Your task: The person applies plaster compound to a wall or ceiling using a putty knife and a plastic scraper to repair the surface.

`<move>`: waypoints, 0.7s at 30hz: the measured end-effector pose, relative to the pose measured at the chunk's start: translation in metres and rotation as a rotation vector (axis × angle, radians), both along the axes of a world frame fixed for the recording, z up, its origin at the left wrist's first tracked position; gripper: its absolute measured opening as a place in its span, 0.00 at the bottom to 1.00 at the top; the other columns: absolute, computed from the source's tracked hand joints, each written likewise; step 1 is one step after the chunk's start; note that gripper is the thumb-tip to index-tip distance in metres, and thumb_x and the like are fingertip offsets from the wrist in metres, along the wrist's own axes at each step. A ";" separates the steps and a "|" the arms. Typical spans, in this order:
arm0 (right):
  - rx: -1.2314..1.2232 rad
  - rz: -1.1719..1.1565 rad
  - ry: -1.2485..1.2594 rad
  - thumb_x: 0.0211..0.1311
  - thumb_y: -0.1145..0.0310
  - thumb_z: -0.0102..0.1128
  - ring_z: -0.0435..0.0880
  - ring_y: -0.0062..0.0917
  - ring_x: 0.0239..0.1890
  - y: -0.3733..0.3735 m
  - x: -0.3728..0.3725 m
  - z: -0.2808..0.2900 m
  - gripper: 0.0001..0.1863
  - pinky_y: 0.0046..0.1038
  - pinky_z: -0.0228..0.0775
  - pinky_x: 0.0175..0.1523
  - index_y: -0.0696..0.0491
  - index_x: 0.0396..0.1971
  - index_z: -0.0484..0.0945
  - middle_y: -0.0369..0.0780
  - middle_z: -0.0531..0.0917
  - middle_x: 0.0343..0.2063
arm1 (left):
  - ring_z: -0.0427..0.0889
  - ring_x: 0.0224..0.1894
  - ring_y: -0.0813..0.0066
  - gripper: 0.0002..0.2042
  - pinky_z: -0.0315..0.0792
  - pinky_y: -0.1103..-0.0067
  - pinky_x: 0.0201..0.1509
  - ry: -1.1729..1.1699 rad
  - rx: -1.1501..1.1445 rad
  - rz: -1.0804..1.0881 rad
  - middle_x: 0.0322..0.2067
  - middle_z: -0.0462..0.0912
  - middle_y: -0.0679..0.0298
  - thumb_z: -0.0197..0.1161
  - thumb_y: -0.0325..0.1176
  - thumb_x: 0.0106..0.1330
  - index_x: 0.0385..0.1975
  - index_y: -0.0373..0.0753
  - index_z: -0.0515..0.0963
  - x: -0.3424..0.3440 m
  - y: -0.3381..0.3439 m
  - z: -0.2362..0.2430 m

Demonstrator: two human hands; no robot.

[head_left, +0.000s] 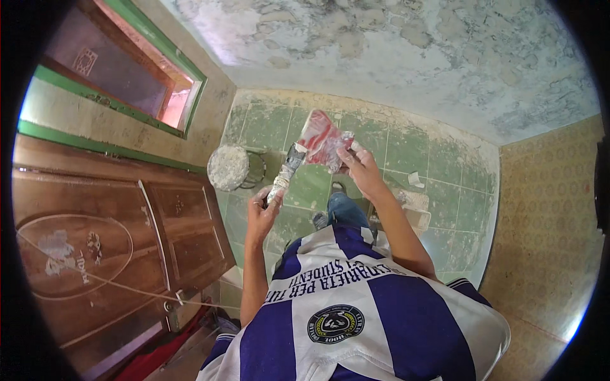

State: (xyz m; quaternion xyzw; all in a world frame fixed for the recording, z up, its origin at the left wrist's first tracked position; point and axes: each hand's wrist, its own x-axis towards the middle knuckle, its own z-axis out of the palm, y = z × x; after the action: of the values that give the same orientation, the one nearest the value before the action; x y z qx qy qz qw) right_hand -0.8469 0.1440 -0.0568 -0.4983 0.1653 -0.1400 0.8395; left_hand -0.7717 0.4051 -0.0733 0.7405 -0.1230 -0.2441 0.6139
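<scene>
The left hand (pixel 262 213) is clenched round the handle of a plaster-caked trowel (pixel 289 166), gripping it low so that the tool rises away from the body towards the wall. The right hand (pixel 359 166) closes its fingers on the edge of a crumpled red-and-white plastic wrapper (pixel 323 141), which sits over the trowel's broad end; both hands meet there, in front of the person's chest and above the tiled floor (pixel 438 171).

As I judge it, the job goes best if the left hand keeps the handle steady and level while the right draws the plastic along the blade in one firm stroke, pinching close to the metal so the thin film neither tears nor slips. Keeping the blade tilted away from the striped shirt (pixel 356 305) would spare it any crumbs of plaster.

Down to the left, near the wooden door (pixel 114 241), stands a round bucket of white material (pixel 229 166), well apart from the hands. A pale lump or slab (pixel 416 206) lies on the floor to the right.

Much is hard to read. The wrapper hides the blade itself, so its shape and how dirty it is cannot be told. The left palm is turned away, and the person's legs are mostly covered by the shirt. Whether the wrapper holds anything inside stays unclear.
</scene>
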 end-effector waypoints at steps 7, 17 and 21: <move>-0.444 0.309 0.102 0.71 0.64 0.54 0.77 0.16 0.35 0.023 -0.050 -0.004 0.15 0.24 0.74 0.42 0.61 0.47 0.74 0.35 0.81 0.34 | 0.65 0.22 0.89 0.10 0.58 0.86 0.23 0.014 0.007 0.073 0.23 0.73 0.75 0.61 0.34 0.69 0.41 0.34 0.80 -0.043 0.023 0.014; -0.520 0.042 0.130 0.70 0.64 0.54 0.77 0.16 0.35 0.021 -0.096 0.007 0.14 0.24 0.72 0.41 0.61 0.44 0.75 0.36 0.81 0.34 | 0.67 0.22 0.89 0.10 0.58 0.86 0.23 0.081 -0.054 -0.019 0.24 0.74 0.75 0.62 0.34 0.68 0.42 0.33 0.79 -0.075 0.020 0.031; -0.508 0.054 0.075 0.70 0.62 0.55 0.77 0.17 0.35 0.021 -0.123 0.012 0.15 0.25 0.72 0.41 0.61 0.42 0.75 0.38 0.81 0.32 | 0.67 0.23 0.88 0.10 0.59 0.86 0.23 0.070 -0.046 -0.016 0.24 0.74 0.75 0.63 0.34 0.68 0.42 0.33 0.80 -0.093 0.010 0.030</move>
State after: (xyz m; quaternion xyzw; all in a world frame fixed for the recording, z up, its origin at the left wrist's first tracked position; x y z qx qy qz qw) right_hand -0.9696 0.1654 -0.0450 -0.7021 0.1424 -0.1361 0.6843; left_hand -0.8649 0.4150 -0.0428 0.7163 -0.1128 -0.2719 0.6326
